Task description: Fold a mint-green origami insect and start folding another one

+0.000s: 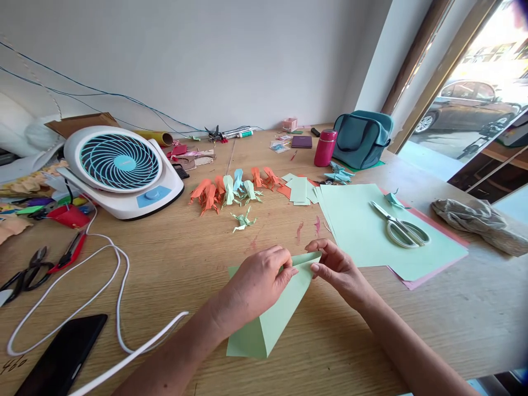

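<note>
A light green paper sheet [272, 322] lies folded on the wooden table [181, 264] in front of me. My left hand [258, 280] presses down on its upper part, fingertips pinching the folded edge. My right hand [340, 269] pinches the same top corner from the right. Beyond my hands stands a row of small folded paper figures [231, 191], orange, green and blue, with one small green figure [243, 220] apart from the row.
A stack of large green and pink sheets [363, 242] with scissors [400, 226] lies to the right. A white desk fan [121, 170] and its white cable [117, 286] sit left, a black phone [61, 355] near left. A teal bag [362, 138] and red bottle [325, 147] stand behind.
</note>
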`<state>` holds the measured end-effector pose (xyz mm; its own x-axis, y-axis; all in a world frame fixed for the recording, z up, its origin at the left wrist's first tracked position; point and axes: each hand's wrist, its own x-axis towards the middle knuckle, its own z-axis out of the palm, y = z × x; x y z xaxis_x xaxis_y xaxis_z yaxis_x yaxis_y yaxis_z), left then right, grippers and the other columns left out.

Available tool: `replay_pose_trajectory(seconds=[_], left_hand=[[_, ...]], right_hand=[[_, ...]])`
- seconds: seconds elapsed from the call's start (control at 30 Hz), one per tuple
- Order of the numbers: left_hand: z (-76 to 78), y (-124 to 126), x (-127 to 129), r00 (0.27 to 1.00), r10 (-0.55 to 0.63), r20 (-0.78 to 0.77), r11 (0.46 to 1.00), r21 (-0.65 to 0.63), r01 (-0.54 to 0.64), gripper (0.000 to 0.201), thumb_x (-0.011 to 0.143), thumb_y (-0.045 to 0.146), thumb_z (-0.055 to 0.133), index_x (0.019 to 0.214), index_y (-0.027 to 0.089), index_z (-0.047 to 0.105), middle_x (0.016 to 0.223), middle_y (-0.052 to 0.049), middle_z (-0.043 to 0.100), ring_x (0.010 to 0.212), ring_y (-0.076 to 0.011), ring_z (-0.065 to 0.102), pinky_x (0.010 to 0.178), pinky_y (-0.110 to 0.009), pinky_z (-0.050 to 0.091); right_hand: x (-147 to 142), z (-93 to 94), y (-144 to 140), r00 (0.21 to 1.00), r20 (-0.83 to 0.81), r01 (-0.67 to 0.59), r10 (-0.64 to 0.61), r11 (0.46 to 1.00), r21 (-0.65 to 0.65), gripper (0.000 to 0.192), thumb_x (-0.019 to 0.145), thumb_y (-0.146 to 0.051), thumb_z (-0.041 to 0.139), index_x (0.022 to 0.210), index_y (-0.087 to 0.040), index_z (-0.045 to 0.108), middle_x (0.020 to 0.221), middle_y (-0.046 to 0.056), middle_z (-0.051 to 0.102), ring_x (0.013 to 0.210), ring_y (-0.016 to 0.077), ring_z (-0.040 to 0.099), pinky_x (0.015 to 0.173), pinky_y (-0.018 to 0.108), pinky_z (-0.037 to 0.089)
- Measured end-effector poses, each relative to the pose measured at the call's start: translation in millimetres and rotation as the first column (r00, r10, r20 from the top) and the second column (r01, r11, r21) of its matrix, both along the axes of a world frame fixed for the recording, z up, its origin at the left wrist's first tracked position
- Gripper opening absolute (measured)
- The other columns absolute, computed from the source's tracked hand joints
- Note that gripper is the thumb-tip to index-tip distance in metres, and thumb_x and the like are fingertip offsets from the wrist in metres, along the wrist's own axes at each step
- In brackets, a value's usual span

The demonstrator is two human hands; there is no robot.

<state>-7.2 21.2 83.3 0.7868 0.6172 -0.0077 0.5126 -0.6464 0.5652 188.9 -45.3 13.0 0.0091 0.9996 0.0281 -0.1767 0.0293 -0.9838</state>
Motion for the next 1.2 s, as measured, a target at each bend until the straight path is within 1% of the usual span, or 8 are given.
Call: replay_pose_trajectory(seconds=[0.13, 0.2, 0.3, 0.4, 0.53, 0.67, 1.0, 1.2], left_hand=[[-1.1, 10.6, -6.1, 0.99, -0.13, -0.046, 0.986, -0.114, 0.124, 0.021, 0.098, 0.031, 0.048, 0.081, 0.019, 0.054, 0.083, 0.002, 0.06, 0.074, -0.0135, 0.055, 0.066, -0.026, 0.039], [-2.8, 13.5, -7.5, 0.979, -0.194, -0.063, 0.974, -0.135, 0.185, 0.022, 0.097, 0.03, 0.049, 0.08, 0.019, 0.055, 0.089, 0.0, 0.061, 0.077, -0.0137, 0.056, 0.069, -0.026, 0.041], [-7.2, 14.0, -6.5, 0.977, -0.214, -0.008, 0.973, -0.095, 0.212, 0.019, 0.094, 0.028, 0.055, 0.078, 0.018, 0.057, 0.101, -0.003, 0.062, 0.092, -0.0169, 0.058, 0.082, -0.028, 0.043], [-12.6, 13.4, -3.7, 0.979, -0.2, -0.033, 0.976, -0.099, 0.196, 0.019, 0.093, 0.029, 0.057, 0.078, 0.018, 0.059, 0.097, -0.004, 0.062, 0.09, -0.0175, 0.058, 0.078, -0.028, 0.043], [-17.1, 15.4, -0.7, 0.962, -0.193, -0.192, 0.962, -0.229, 0.147, 0.024, 0.094, 0.034, 0.051, 0.077, 0.019, 0.057, 0.079, 0.001, 0.063, 0.066, -0.0137, 0.055, 0.059, -0.025, 0.036], [-18.6, 18.1, 0.2, 0.948, -0.197, -0.248, 0.952, -0.279, 0.125, 0.024, 0.094, 0.036, 0.049, 0.078, 0.02, 0.056, 0.077, 0.002, 0.063, 0.064, -0.013, 0.054, 0.056, -0.024, 0.033], [-14.1, 20.7, 0.4, 0.9, -0.309, -0.307, 0.935, -0.27, 0.229, 0.021, 0.083, 0.042, 0.06, 0.079, 0.022, 0.061, 0.074, 0.003, 0.064, 0.065, -0.0138, 0.056, 0.054, -0.024, 0.031], [-12.4, 20.3, 2.0, 0.873, -0.308, -0.377, 0.944, -0.235, 0.232, 0.021, 0.081, 0.036, 0.06, 0.069, 0.021, 0.053, 0.065, 0.004, 0.058, 0.058, -0.0126, 0.05, 0.05, -0.026, 0.026]], right_hand=[[15.0, 1.7, -2.1, 0.945, 0.146, -0.282, 0.291, 0.956, -0.081, 0.035, 0.078, -0.047, 0.076, 0.095, -0.02, 0.06, 0.074, -0.002, 0.057, 0.066, 0.0127, 0.051, 0.061, 0.026, 0.041], [21.7, 0.4, -2.2, 0.898, 0.247, -0.335, 0.365, 0.929, -0.156, 0.034, 0.079, -0.048, 0.074, 0.086, -0.018, 0.061, 0.072, -0.003, 0.056, 0.062, 0.0112, 0.048, 0.058, 0.025, 0.037], [25.2, -1.2, -1.9, 0.823, 0.474, -0.304, 0.313, 0.948, -0.099, 0.029, 0.081, -0.047, 0.073, 0.083, -0.018, 0.066, 0.081, 0.0, 0.056, 0.067, 0.0121, 0.049, 0.062, 0.027, 0.04], [22.1, -0.6, -1.8, 0.716, 0.672, -0.278, 0.191, 0.96, 0.023, 0.019, 0.08, -0.038, 0.074, 0.084, -0.02, 0.071, 0.104, 0.006, 0.058, 0.093, 0.0199, 0.056, 0.081, 0.033, 0.046], [15.9, 0.3, -0.7, 0.6, 0.765, -0.365, 0.237, 0.931, -0.002, 0.013, 0.08, -0.031, 0.076, 0.09, -0.023, 0.076, 0.114, 0.007, 0.062, 0.106, 0.0244, 0.056, 0.091, 0.038, 0.043], [13.3, -2.1, 1.5, 0.512, 0.816, -0.423, 0.268, 0.906, -0.032, 0.019, 0.079, -0.036, 0.077, 0.096, -0.027, 0.077, 0.115, 0.005, 0.065, 0.109, 0.0266, 0.055, 0.098, 0.044, 0.035], [6.1, -6.1, -0.1, 0.476, 0.849, -0.373, 0.229, 0.927, -0.041, 0.002, 0.078, -0.026, 0.077, 0.08, -0.025, 0.076, 0.106, 0.004, 0.066, 0.101, 0.0241, 0.055, 0.095, 0.044, 0.034], [14.0, 4.3, -6.7, 0.55, 0.806, -0.297, 0.22, 0.953, -0.058, 0.006, 0.078, -0.021, 0.074, 0.08, -0.02, 0.069, 0.109, 0.006, 0.059, 0.097, 0.0204, 0.056, 0.086, 0.034, 0.044]])
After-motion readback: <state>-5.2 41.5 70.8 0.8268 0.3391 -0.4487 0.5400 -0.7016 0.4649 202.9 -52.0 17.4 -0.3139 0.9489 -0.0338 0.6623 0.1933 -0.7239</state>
